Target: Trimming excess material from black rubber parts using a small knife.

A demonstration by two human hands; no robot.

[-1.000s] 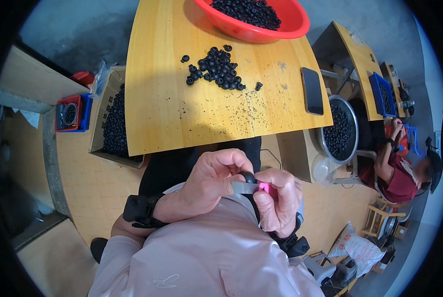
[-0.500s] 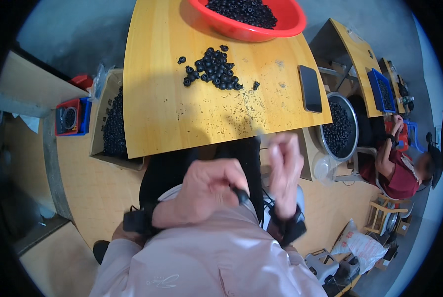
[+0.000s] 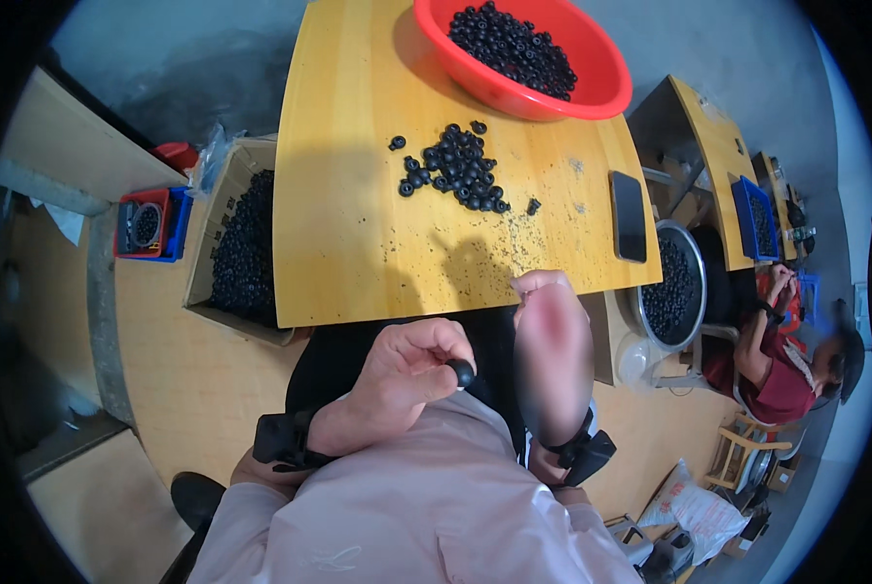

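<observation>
- The person's left hand, near the front of the pale pinkish shirt, pinches a small, glossy black rounded piece between thumb and forefinger; the piece is clear of the surface.
- The right hand is raised at the near edge of the yellow wood-grain surface, fingers curled; blur hides whether anything lies in its grip.
- The two hands are apart now. One second ago they met around the black piece, with a bright pink item and a translucent strip at the fingers; neither of these can be made out now.
- Half a second ago the right hand was already away from the left, more smeared by motion; now it stands at much the same place by the edge.
- The loose pile of small black ring-like pieces keeps its arrangement, with one single piece just to its right.
- The whole scene sits lower in view than before, so more of the round red plastic basin, holding many black pieces at the far end, shows.
- The dark rectangular phone remains near the surface's right edge.
- At the right, a co-worker in a maroon top remains seated.
</observation>
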